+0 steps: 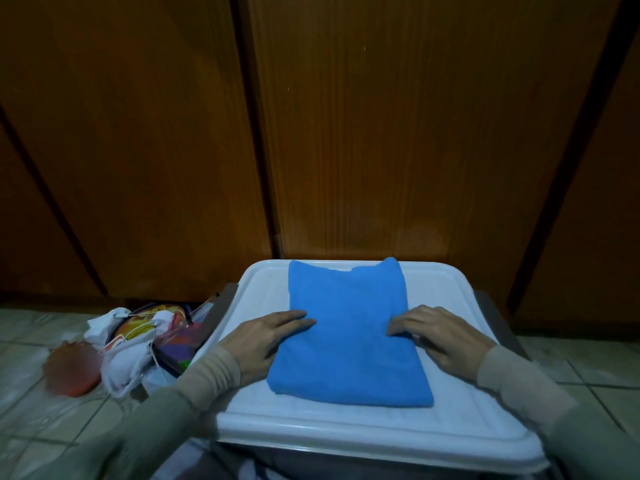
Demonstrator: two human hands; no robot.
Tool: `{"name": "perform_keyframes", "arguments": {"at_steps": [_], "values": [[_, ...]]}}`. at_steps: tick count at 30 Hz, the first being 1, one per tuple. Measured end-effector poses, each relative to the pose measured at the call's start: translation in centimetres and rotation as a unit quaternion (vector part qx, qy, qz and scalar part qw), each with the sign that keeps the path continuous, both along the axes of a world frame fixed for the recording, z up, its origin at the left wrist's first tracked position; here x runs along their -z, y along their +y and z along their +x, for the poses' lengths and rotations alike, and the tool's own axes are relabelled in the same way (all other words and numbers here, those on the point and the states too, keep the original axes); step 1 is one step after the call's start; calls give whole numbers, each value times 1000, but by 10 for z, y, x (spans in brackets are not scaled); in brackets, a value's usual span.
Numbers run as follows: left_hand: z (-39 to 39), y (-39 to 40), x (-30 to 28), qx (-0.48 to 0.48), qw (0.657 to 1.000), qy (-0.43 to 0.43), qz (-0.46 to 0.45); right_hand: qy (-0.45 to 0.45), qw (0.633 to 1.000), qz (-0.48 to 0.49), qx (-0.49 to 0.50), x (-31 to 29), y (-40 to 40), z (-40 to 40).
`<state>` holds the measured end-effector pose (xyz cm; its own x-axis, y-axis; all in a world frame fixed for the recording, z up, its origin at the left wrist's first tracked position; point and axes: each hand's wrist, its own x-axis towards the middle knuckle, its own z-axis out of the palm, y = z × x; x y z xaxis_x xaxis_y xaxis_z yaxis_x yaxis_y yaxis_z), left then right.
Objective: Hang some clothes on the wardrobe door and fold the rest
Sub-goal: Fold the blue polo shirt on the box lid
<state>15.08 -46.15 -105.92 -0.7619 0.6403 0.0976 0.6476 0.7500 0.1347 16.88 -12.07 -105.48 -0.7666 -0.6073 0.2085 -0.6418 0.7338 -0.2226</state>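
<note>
While a bright blue folded cloth garment (349, 337) lies flat across the middle of a white rectangular plastic lid (446, 431) that serves as the surface, a person kneels or sits before it with both hands laid on the fabric. The garment is already folded into a neat, roughly rectangular shape, its far end reaching the far edge of the surface and its near end stopping short of the near edge.

The left hand (266, 337) rests on the garment's left edge, fingers straight and together, palm down, gripping nothing. The right hand (436, 336) rests at the right edge with its fingers bent, the tips pressing into the cloth; whether they pinch a fold or only press is not clear from this view. Both arms wear long beige sleeves.

Behind the surface stand tall brown wooden wardrobe doors (398, 133), closed. On the tiled floor (41, 420) beside the surface's left edge sits a heap of white and coloured items (138, 341), blurred and hard to identify.

Judging by this, the folding step is in hand, and this piece is close to finished. The next move probably calls for either one more fold, bringing the near end up to the far end, or lifting the bundle with both hands, supported from beneath so the folds do not slip apart.
</note>
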Motion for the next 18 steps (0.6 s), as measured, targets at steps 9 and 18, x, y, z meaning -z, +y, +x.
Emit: {"name": "perform_keyframes", "arguments": {"at_steps": [9,18], "values": [[1,6,0,-29,995,-58,77,-53,997,-41,26,-2,0,-4],[-5,30,22,-192,933,-27,305,-104,952,-256,130,2,-18,-4]]}}
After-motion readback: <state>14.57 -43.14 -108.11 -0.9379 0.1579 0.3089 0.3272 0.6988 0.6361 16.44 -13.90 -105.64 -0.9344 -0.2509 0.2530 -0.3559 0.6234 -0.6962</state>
